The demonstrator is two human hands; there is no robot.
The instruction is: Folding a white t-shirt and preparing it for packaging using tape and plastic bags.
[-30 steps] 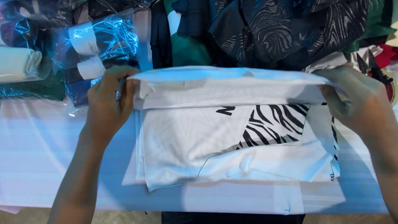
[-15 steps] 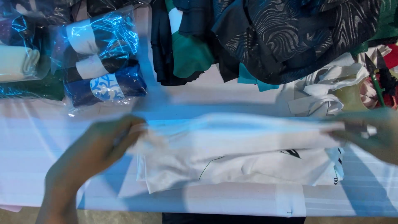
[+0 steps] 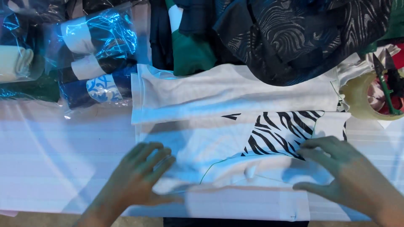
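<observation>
A white garment point(image 3: 210, 101) with a black zebra-stripe patch point(image 3: 282, 130) lies folded on a white table point(image 3: 54, 164). My left hand point(image 3: 134, 180) rests flat on the garment's lower left part, fingers spread. Over on the lower right part, just below the zebra patch, my right hand point(image 3: 345, 176) presses flat. Neither hand holds anything.
Clear plastic bags of rolled dark and white clothes point(image 3: 92, 59) lie at the back left. A heap of dark patterned and green clothes point(image 3: 286, 38) fills the back. A roll of clear tape point(image 3: 366, 101) with a small green-handled tool point(image 3: 387, 80) sits at the right edge.
Both hands let go of the garment's far edge after folding it toward me and now lie flat on its near part. The view has shifted.
</observation>
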